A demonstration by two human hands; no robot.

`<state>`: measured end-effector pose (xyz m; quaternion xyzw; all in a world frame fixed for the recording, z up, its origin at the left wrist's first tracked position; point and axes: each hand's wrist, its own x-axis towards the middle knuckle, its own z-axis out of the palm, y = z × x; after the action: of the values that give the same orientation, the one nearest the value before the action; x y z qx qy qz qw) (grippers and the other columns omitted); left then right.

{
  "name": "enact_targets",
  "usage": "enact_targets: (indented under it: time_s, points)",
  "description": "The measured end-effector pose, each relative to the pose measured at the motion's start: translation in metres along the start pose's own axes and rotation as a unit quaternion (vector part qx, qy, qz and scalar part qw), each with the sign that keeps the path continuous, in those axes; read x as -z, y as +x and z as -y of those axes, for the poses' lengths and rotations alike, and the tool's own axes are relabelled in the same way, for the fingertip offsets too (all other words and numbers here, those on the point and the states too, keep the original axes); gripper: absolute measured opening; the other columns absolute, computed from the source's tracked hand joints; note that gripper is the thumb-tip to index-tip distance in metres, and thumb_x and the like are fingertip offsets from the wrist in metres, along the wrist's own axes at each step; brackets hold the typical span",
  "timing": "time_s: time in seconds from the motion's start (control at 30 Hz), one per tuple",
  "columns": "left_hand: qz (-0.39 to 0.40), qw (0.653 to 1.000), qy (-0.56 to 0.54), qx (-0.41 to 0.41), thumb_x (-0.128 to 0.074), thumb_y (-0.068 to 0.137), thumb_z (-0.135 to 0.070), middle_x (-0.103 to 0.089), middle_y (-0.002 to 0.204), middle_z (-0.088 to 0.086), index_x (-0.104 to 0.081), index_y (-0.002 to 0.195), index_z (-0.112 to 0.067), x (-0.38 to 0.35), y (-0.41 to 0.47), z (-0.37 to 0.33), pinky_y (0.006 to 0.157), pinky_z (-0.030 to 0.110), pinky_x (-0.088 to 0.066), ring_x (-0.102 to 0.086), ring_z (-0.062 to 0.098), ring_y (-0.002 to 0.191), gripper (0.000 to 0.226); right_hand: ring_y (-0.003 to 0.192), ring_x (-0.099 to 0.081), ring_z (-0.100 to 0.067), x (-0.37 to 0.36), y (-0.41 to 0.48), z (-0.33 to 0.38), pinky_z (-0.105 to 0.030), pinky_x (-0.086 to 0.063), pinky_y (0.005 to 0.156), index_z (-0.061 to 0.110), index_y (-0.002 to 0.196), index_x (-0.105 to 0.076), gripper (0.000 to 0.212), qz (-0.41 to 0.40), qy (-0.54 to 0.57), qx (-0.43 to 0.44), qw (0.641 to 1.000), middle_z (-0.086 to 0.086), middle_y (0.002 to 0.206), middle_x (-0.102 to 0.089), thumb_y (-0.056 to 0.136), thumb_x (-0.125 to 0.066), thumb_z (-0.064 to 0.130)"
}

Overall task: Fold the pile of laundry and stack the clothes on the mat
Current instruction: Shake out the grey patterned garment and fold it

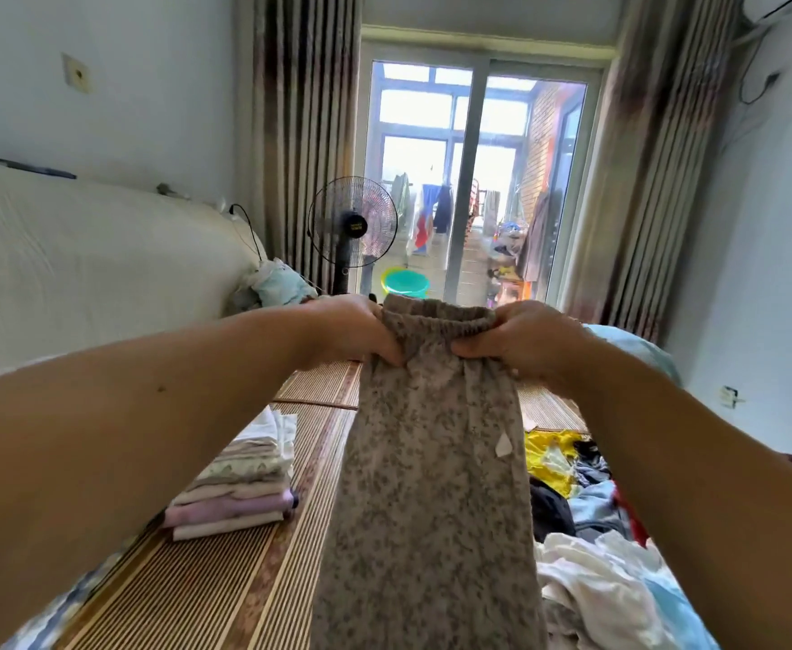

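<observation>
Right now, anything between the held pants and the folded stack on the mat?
Nothing visible. Both hands, left hand and right hand, grip the speckled pants by the waistband; bare mat lies between them and the folded stack. The unfolded pile sits opposite.

The speckled grey-brown trousers [431, 485] are soft, matt knit cloth with a gathered elastic waistband. The mat [225, 588] is woven, ribbed bamboo or straw with a slight sheen. The folded stack [239, 485] is smooth cotton-like cloth.
</observation>
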<state>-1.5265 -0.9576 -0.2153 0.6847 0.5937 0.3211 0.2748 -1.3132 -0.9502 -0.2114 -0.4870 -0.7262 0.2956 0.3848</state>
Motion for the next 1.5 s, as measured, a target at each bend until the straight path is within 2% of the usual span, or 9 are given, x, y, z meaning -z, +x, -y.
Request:
enact_targets:
  time_s: [0.13, 0.33, 0.53, 0.63, 0.87, 1.03, 1.13, 1.37, 1.5]
  points:
    - [0.023, 0.993, 0.016, 0.114, -0.065, 0.089, -0.018, -0.048, 0.064, 0.000, -0.056, 0.082, -0.014, -0.022, 0.034, 0.025, 0.041, 0.018, -0.040, -0.044, 0.009, 0.044, 0.013, 0.043, -0.058, -0.013, -0.024, 0.029, -0.022, -0.019, -0.044, 0.036, 0.010, 0.086, -0.062, 0.010, 0.048, -0.040, -0.110, 0.992, -0.008, 0.072, -0.062, 0.089, -0.069, 0.016]
    - [-0.146, 0.988, -0.036, -0.034, -0.049, 0.094, -0.002, -0.068, 0.103, 0.012, -0.067, 0.106, -0.003, -0.019, 0.081, 0.026, 0.094, 0.046, -0.051, -0.064, 0.034, 0.102, 0.022, 0.102, -0.060, -0.035, -0.049, 0.081, -0.044, -0.053, -0.049, 0.091, 0.015, 0.112, -0.057, 0.021, -0.080, -0.008, 0.028, 0.996, -0.015, 0.105, -0.064, 0.091, -0.059, 0.018]
    - [-0.227, 0.938, 0.034, -0.261, -0.058, 0.088, 0.001, -0.067, 0.080, 0.010, -0.065, 0.080, -0.001, -0.007, 0.098, 0.027, 0.077, 0.039, -0.047, -0.053, 0.017, 0.080, 0.011, 0.094, -0.058, -0.024, -0.057, 0.094, -0.049, -0.043, -0.047, 0.085, 0.017, 0.097, -0.059, 0.012, -0.120, 0.146, 0.105, 0.976, -0.008, 0.098, -0.063, 0.090, -0.064, 0.009]
    - [-0.219, 0.933, 0.038, -0.282, -0.059, 0.087, -0.012, -0.058, 0.071, -0.005, -0.058, 0.072, -0.014, -0.013, 0.083, 0.038, 0.065, 0.017, -0.039, -0.048, 0.004, 0.068, 0.015, 0.085, -0.055, -0.016, -0.063, 0.079, -0.056, -0.037, -0.046, 0.081, 0.022, 0.087, -0.058, 0.022, -0.110, 0.157, 0.117, 0.974, -0.003, 0.091, -0.062, 0.086, -0.067, 0.002]
    - [-0.039, 0.993, 0.069, -0.088, -0.062, 0.054, -0.062, -0.065, 0.066, -0.011, -0.063, 0.068, -0.029, -0.068, -0.008, 0.127, 0.054, 0.017, -0.039, -0.057, 0.001, 0.061, 0.036, 0.096, -0.067, -0.030, -0.114, -0.022, -0.131, -0.034, -0.056, 0.074, -0.001, 0.110, -0.059, 0.028, 0.108, 0.173, -0.026, 0.979, -0.017, 0.101, -0.069, 0.085, -0.061, -0.012]
    - [0.082, 0.993, 0.080, 0.023, -0.065, 0.066, -0.039, -0.074, 0.091, -0.007, -0.072, 0.094, -0.027, -0.135, -0.081, 0.183, 0.087, 0.037, -0.052, -0.067, 0.015, 0.092, 0.031, 0.101, -0.062, -0.011, -0.165, -0.123, -0.185, -0.016, -0.050, 0.078, 0.020, 0.115, -0.060, 0.027, 0.114, 0.111, -0.104, 0.982, 0.003, 0.107, -0.067, 0.091, -0.065, 0.009]
    - [0.107, 0.980, 0.163, 0.038, -0.063, 0.083, -0.034, -0.069, 0.086, -0.011, -0.067, 0.084, -0.029, -0.158, -0.121, 0.208, 0.080, 0.034, -0.052, -0.063, 0.012, 0.085, 0.006, 0.106, -0.059, -0.007, -0.183, -0.168, -0.205, -0.021, -0.048, 0.089, 0.028, 0.118, -0.059, 0.029, 0.151, 0.044, -0.127, 0.979, 0.010, 0.112, -0.064, 0.091, -0.064, 0.020]
    - [0.160, 0.952, 0.261, 0.003, -0.056, 0.083, -0.025, -0.055, 0.062, -0.008, -0.052, 0.058, -0.021, -0.164, -0.179, 0.230, 0.057, 0.029, -0.041, -0.051, 0.009, 0.065, 0.025, 0.122, -0.051, -0.012, -0.184, -0.212, -0.204, -0.042, -0.040, 0.107, 0.025, 0.108, -0.064, 0.023, 0.193, -0.179, -0.069, 0.962, 0.007, 0.125, -0.060, 0.086, -0.060, 0.020]
    - [0.271, 0.940, 0.204, 0.010, -0.051, 0.075, -0.044, -0.060, 0.082, -0.010, -0.061, 0.066, -0.030, -0.150, -0.196, 0.231, 0.083, 0.029, -0.046, -0.044, -0.002, 0.092, 0.019, 0.088, -0.063, -0.015, -0.175, -0.220, -0.191, -0.039, -0.055, 0.080, 0.024, 0.095, -0.061, 0.010, 0.274, -0.125, -0.090, 0.949, 0.004, 0.093, -0.068, 0.085, -0.064, 0.022]
